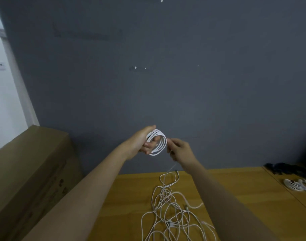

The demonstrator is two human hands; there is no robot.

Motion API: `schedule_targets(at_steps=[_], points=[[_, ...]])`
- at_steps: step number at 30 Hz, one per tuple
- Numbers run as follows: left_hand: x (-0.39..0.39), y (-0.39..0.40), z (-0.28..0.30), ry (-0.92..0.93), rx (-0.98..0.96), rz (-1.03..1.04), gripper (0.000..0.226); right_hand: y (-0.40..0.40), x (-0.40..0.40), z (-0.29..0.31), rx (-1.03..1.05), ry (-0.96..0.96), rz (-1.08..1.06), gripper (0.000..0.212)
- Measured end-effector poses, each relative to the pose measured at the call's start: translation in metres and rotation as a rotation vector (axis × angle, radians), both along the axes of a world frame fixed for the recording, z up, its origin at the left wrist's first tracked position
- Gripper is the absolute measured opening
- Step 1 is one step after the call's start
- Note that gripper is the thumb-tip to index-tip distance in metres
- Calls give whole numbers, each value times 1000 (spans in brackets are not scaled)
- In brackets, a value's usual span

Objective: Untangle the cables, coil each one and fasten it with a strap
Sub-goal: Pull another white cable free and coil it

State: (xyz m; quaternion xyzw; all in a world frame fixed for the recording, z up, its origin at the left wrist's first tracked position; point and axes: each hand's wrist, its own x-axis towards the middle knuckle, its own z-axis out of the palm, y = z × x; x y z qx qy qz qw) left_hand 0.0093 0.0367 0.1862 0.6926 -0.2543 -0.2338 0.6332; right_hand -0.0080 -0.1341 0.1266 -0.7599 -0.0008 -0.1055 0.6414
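White cable coil (157, 142) wound round left hand (143, 143), right hand (179, 149) pinching its tail.

I note a dark grey wall (166, 84) at twelve o'clock, wooden table (244, 188) below, cardboard box (30, 167) at eight o'clock.

A plain work room, maybe a small office or store room.

A wooden table (235, 188) stands against a bare grey wall (166, 84). A big cardboard box (27, 171) sits at nine o'clock, and coiled white cables (298, 186) at three o'clock.
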Motion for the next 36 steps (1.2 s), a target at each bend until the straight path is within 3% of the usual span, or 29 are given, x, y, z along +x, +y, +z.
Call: schedule_targets(at_steps=[5,8,11,16,20,24,26,30,36], points=[[8,1,-6,71,-199,49,44,18,-9,-32,322,121,130,24],[11,-1,-10,18,-214,104,41,28,-11,-42,334,116,89,29],[13,-4,-16,-75,-237,177,35,37,-11,-49,-33,23,-59,32],[23,-5,-18,-322,-1,422,30,43,-25,-66,-897,-14,102,33],[27,-1,-27,-530,325,381,28,44,-38,-58,-1140,-291,139,35],[27,10,-41,-602,667,278,36,40,-43,-38,-1134,-586,139,26],[25,14,-43,-658,772,228,33,34,-42,-32,-1067,-614,60,24],[19,17,-47,-601,718,149,34,13,-32,-20,-870,-603,-107,17],[0,17,-45,-533,586,128,42,-13,-12,-1,-630,-445,-148,16]])
